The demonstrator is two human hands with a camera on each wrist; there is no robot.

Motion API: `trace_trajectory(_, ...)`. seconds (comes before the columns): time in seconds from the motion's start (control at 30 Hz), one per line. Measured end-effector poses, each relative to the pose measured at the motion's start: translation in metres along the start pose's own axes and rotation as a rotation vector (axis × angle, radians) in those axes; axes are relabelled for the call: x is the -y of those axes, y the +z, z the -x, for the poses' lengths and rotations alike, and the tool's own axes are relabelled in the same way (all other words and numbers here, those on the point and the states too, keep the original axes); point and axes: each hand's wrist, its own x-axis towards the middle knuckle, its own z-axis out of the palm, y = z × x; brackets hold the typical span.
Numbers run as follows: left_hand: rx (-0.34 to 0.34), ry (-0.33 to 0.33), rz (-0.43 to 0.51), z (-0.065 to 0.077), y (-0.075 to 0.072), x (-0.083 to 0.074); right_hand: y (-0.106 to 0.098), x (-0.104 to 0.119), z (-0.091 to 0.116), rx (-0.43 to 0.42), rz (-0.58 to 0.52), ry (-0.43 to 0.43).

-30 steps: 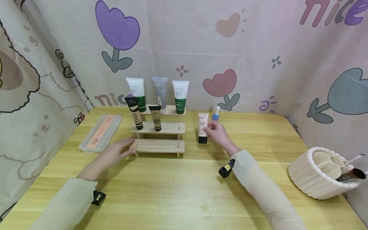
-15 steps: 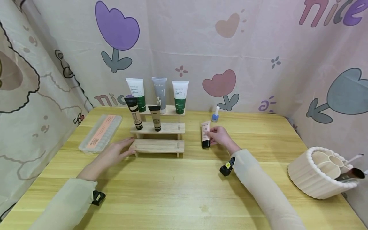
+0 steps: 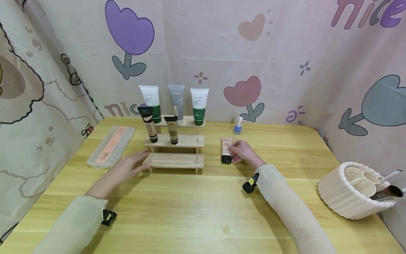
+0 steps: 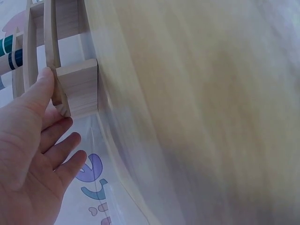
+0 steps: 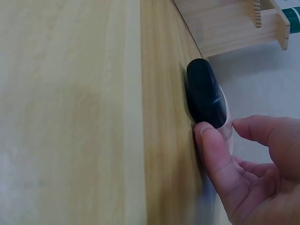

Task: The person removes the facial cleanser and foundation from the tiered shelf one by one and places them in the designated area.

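In the head view my right hand (image 3: 243, 151) pinches a pale pink BB cream tube (image 3: 226, 144) by its right side, between thumb and fingers. Its black cap (image 5: 205, 93) points toward me, close to the table surface in the right wrist view. My left hand (image 3: 130, 166) holds the left end of the lowest tier of a three-tier wooden display stand (image 3: 174, 161), thumb on the board and index finger at its end; the other fingers spread loosely. Two small black-capped tubes, one beige (image 3: 150, 127) and one tan (image 3: 172, 131), stand on the middle tier.
On the top tier stand two white-and-green tubes (image 3: 199, 106) and a grey tube (image 3: 177, 106). A blue nail polish bottle (image 3: 238, 127) is behind my right hand. Left lies a clear plastic case (image 3: 111, 146); right, a cream ribbed holder (image 3: 345, 197) with brushes.
My right hand has drawn the BB cream tube slightly toward me, away from the nail polish bottle, tilting it and then straightening it. My left hand has stayed on the stand.
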Motion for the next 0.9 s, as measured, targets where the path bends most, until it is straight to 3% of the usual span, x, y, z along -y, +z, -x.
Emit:
trace_trajectory(0.37,0.006,-0.001,-0.016,-0.001,-0.002,0.001,-0.001,0.002,-0.001,0.004,0.012,0.033)
trace_trajectory(0.5,0.003,0.000,-0.020,-0.001,-0.002,0.001,-0.005,0.006,0.001,-0.018,0.045,0.002)
trace_trajectory(0.67,-0.007,0.005,-0.024,0.000,-0.002,0.000,-0.007,0.023,0.005,-0.053,0.068,-0.144)
trace_trajectory(0.9,-0.019,0.015,-0.020,0.001,-0.001,0.000,0.006,0.064,0.013,-0.010,0.039,-0.365)
